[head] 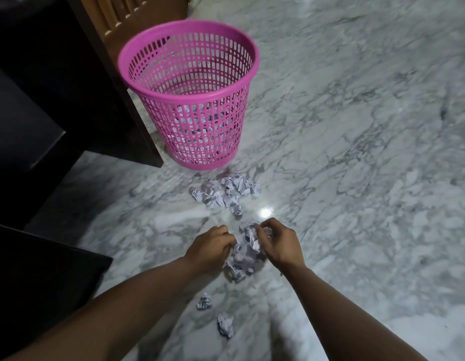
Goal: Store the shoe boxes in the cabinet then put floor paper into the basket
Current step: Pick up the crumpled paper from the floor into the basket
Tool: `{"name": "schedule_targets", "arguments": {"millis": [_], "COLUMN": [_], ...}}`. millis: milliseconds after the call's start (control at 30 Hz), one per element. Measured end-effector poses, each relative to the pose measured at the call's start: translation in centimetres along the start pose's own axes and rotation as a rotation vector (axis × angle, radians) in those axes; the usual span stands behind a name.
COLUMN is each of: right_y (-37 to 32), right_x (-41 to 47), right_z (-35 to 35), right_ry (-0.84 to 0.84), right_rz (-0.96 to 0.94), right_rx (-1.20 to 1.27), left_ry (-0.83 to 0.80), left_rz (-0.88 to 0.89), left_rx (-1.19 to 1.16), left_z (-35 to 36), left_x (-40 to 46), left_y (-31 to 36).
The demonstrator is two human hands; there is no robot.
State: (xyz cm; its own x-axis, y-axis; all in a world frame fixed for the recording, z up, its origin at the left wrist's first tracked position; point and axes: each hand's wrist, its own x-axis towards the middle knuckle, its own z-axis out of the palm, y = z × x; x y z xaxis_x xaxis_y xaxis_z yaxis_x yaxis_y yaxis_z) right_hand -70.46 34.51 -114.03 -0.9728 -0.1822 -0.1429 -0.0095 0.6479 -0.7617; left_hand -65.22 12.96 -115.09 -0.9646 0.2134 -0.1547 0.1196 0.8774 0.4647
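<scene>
Gripping crumpled paper (245,252) between both hands, pink basket (189,95) standing upright.

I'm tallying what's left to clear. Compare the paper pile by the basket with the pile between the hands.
The pile by the basket lies untouched; the pile between the hands is being gathered by the left hand and right hand. The first sits just in front of the pink basket; the second lies farther from it, nearer the person. The first spreads sideways; the second is bunched. Both are crumpled white paper on the marble floor.
</scene>
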Motion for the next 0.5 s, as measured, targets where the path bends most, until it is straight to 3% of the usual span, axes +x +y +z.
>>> {"name": "schedule_targets", "arguments": {"millis": [133,400,500], "right_y": [-0.4,-8.6,-12.9], "right_x": [0.5,4.3,6.2], "right_z": [-0.2,-2.9,-4.4], "right_ry": [0.012,0.058,0.087], "right_rz": [0.019,-0.069,-0.135], "right_rx": [0.089,0.427,0.539], "left_ry": [-0.003,0.250,0.077], "left_rz": [-0.028,-0.044,-0.111], "left_rx": [-0.075,-0.285,-0.320], "left_z": [-1.3,-9.9,-13.0], "left_x": [0.2,3.3,4.7], "left_y": [0.4,1.9,1.7]}}
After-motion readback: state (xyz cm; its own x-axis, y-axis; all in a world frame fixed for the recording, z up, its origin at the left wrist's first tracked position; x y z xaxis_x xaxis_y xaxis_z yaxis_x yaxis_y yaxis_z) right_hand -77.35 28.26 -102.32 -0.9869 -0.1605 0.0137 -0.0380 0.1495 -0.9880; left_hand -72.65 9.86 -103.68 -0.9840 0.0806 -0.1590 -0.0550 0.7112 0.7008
